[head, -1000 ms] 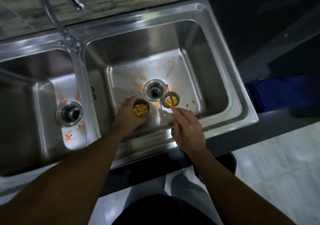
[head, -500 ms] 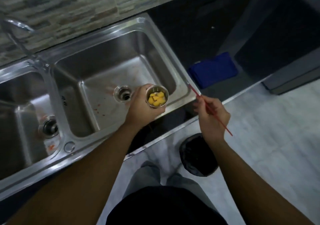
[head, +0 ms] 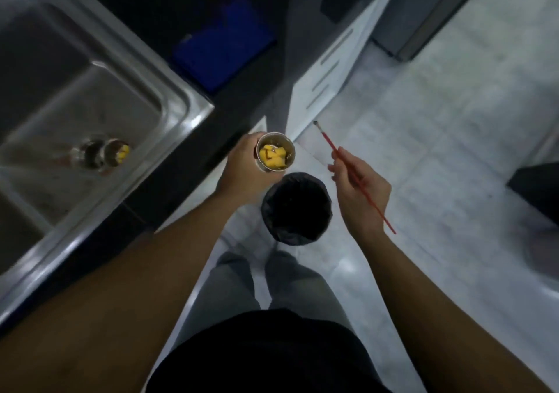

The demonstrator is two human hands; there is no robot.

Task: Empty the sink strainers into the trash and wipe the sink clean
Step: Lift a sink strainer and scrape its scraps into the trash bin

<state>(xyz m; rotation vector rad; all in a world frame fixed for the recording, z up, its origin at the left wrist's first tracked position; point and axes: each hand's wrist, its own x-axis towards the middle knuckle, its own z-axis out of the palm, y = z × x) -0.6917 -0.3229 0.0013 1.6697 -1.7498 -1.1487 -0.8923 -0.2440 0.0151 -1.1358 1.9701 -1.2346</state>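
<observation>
My left hand [head: 242, 172] grips a round metal sink strainer [head: 275, 154] full of yellow food bits, held upright just above the far rim of the black-lined trash bin [head: 296, 208] on the floor. My right hand [head: 360, 190] pinches a thin red stick [head: 354, 175] with a small dark tip, to the right of the strainer and over the bin's right edge. A second strainer [head: 116, 152] with yellow bits lies in the steel sink [head: 169, 99] at left, beside the open drain [head: 90, 154].
A blue cloth [head: 223, 48] lies on the dark counter right of the sink. White cabinet drawers [head: 329, 72] stand beyond the bin. My legs [head: 272, 280] are just in front of the bin on the pale tiled floor. A dark object [head: 535, 187] sits at right.
I turned away from the sink toward the floor. My left hand carried the strainer from the basin out over the trash bin. My right hand followed with the red stick.
</observation>
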